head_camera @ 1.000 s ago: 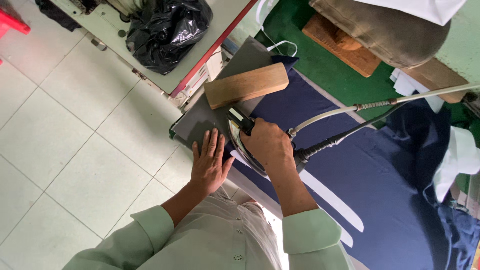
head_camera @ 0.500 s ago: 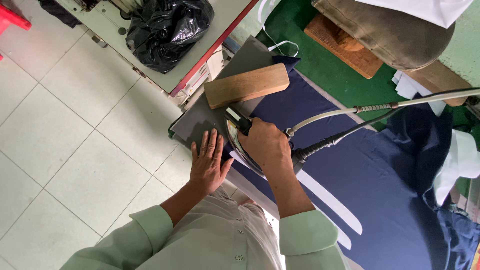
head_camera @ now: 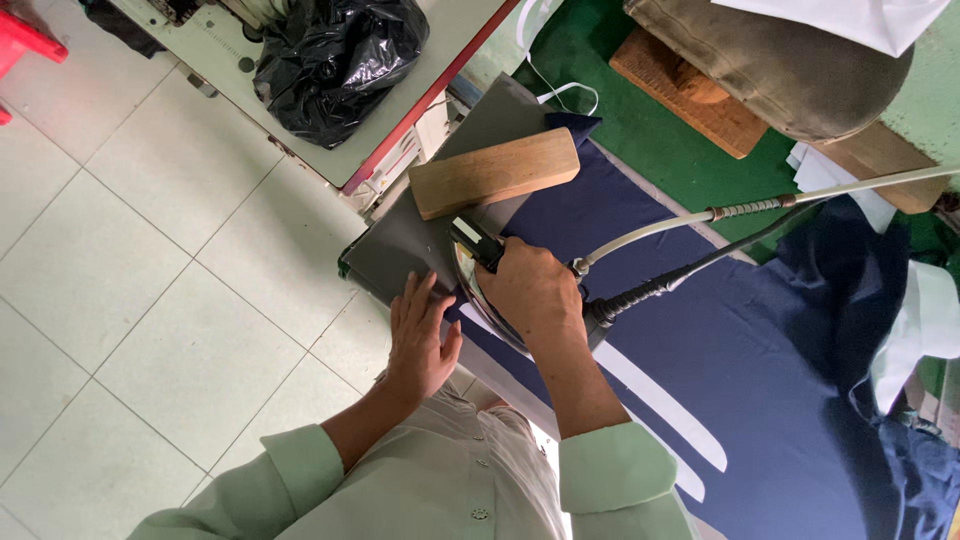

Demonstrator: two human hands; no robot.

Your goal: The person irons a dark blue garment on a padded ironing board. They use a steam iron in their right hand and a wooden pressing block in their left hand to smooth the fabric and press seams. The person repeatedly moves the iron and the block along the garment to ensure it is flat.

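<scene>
My right hand (head_camera: pixel 535 290) grips the handle of a steam iron (head_camera: pixel 478 262) whose metal soleplate rests on navy blue fabric (head_camera: pixel 740 340) with white stripes, laid over a grey pressing board (head_camera: pixel 400 240). My left hand (head_camera: pixel 420 340) lies flat, fingers together, on the board's near edge just left of the iron. A wooden block (head_camera: pixel 495 172) sits on the board right beyond the iron. A pale steam hose (head_camera: pixel 800 197) and a black cable (head_camera: pixel 680 277) run from the iron to the right.
A black plastic bag (head_camera: pixel 335 55) lies on a table at the upper left, past a red edge. A padded brown form (head_camera: pixel 770 60) and a wooden brush (head_camera: pixel 690 95) rest on green felt at the upper right. White tiled floor (head_camera: pixel 140 300) fills the left.
The iron and my right hand have hardly shifted. My left hand stays flat beside the iron. The view has drifted slightly.
</scene>
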